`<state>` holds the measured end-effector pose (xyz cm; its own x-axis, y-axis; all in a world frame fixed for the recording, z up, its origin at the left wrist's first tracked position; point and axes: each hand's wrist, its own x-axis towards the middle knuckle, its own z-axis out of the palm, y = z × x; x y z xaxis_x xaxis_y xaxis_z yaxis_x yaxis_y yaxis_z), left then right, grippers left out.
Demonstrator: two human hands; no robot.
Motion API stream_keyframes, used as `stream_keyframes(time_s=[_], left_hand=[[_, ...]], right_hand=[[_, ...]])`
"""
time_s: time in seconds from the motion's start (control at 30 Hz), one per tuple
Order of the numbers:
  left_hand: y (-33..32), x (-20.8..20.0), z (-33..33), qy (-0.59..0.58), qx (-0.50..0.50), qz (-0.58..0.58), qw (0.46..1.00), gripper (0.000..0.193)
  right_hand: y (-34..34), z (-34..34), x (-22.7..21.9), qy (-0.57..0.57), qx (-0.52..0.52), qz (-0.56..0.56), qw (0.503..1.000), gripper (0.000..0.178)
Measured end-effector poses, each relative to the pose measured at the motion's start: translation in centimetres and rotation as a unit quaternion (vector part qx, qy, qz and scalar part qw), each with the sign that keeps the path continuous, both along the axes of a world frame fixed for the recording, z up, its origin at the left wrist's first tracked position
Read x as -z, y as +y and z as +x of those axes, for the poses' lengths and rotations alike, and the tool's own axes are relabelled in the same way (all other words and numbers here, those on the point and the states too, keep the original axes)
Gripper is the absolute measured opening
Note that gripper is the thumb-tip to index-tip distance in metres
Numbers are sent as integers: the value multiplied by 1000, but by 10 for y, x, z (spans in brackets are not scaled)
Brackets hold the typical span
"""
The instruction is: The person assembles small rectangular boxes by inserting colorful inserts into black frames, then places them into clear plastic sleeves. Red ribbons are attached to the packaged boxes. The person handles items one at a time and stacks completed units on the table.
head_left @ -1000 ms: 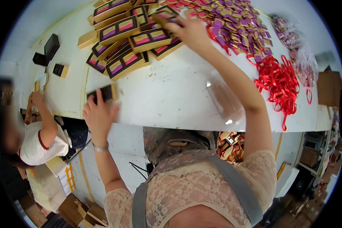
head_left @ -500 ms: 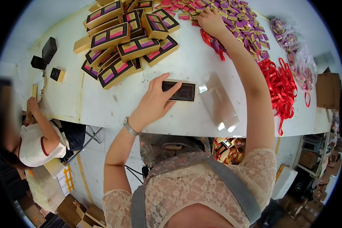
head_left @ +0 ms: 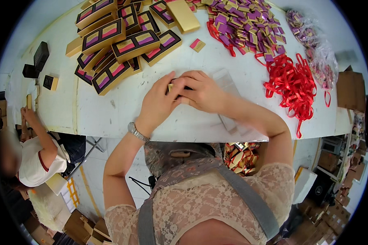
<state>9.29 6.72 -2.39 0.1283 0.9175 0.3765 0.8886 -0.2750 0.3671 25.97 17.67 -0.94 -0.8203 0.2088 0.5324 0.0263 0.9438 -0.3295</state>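
Note:
In front of me on the table, both hands meet over a small dark-trayed gift box (head_left: 188, 87), which their fingers mostly cover. My left hand (head_left: 154, 100) grips the box's left end, with a bit of gold showing by its thumb and forefinger. Curled over the right end, my right hand (head_left: 204, 93) has its fingers pressed together; what they pinch is hidden. A clear plastic sleeve (head_left: 224, 81) lies partly under my right forearm. Beyond my hands rests a single pink-and-gold wrapped square (head_left: 197, 45).
Finished-looking gold boxes (head_left: 135, 44) are stacked at back left, one plain gold box (head_left: 183, 17) beside them. Wrapped squares (head_left: 249, 24) spread at the back. Red ribbons (head_left: 292, 85) and a plastic bag (head_left: 321, 61) lie right. Another person (head_left: 41, 157) works at far left.
My right hand has come back from the pile of wrapped squares to the box under my left hand. A lone square now lies beyond them, and a box by the stack shows its plain gold side.

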Motion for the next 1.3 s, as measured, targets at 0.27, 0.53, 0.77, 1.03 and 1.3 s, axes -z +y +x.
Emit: stream_keyframes(time_s=[0.27, 0.53, 0.77, 1.03, 1.3], left_hand=[[2, -4, 2, 89, 24, 59, 994, 57], [-1, -7, -2, 65, 18, 47, 997, 55], [-1, -4, -1, 42, 13, 60, 997, 54], [-6, -15, -11, 64, 26, 62, 996, 51], [-27, -37, -266, 156, -324, 220, 907, 27]], right_hand=[[132, 52, 11, -16, 389, 147, 909, 14], [132, 34, -35, -238, 436, 3, 868, 25], [1, 15, -22, 106, 235, -496, 829, 13], [2, 19, -20, -67, 138, -12, 988, 16], [4, 30, -16, -77, -27, 89, 993, 29]])
